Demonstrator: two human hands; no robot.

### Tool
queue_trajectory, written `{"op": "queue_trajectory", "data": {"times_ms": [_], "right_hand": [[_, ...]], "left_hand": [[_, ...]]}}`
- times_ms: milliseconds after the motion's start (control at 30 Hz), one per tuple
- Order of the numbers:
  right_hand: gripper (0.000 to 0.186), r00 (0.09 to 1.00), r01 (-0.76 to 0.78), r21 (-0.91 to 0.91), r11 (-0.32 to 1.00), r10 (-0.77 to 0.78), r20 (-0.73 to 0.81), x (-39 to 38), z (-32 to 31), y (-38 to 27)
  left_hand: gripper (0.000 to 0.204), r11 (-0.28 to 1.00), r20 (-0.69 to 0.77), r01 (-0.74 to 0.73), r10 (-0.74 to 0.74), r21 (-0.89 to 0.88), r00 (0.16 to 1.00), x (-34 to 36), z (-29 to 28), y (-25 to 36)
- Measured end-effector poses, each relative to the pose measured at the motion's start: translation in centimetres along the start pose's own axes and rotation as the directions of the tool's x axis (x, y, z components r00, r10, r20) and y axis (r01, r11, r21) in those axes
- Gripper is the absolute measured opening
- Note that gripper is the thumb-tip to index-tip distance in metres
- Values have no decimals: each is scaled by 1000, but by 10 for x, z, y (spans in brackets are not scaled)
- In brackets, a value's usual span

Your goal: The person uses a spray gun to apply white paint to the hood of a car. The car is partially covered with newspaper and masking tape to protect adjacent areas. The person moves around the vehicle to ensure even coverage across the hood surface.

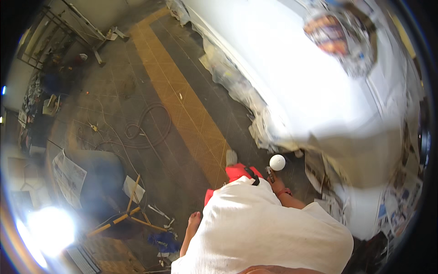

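Draped sheeting (262,131) blocks the right hand (276,185) ahead.

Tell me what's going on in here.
A person's right hand grips a small metallic tool with a round white top, probably a spray gun, near a large white surface edged with plastic sheeting. The left hand hangs at the side, with nothing visible in it. A hose lies looped on the floor.

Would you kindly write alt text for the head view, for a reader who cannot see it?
A person's right hand grips what looks like a spray gun with a round white top beside a large white surface. The left hand hangs over a dark floor with a yellow-brown strip and a looped hose.
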State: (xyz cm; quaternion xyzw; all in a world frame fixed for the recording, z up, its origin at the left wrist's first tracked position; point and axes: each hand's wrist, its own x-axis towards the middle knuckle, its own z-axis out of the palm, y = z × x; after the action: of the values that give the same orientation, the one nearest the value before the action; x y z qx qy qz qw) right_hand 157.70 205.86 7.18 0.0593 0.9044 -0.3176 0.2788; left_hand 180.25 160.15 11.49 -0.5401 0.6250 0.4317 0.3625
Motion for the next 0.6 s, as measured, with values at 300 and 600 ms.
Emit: {"op": "queue_trajectory", "data": {"times_ms": [300, 600], "right_hand": [[62, 931, 355, -132, 925, -363, -45, 257, -58, -174], [63, 949, 296, -19, 955, -296, -108, 396, -72, -342]], "left_hand": [[48, 876, -294, -201, 72, -437, 953, 89, -64, 168], [46, 962, -46, -201, 212, 183, 976, 199, -146, 295]]}}
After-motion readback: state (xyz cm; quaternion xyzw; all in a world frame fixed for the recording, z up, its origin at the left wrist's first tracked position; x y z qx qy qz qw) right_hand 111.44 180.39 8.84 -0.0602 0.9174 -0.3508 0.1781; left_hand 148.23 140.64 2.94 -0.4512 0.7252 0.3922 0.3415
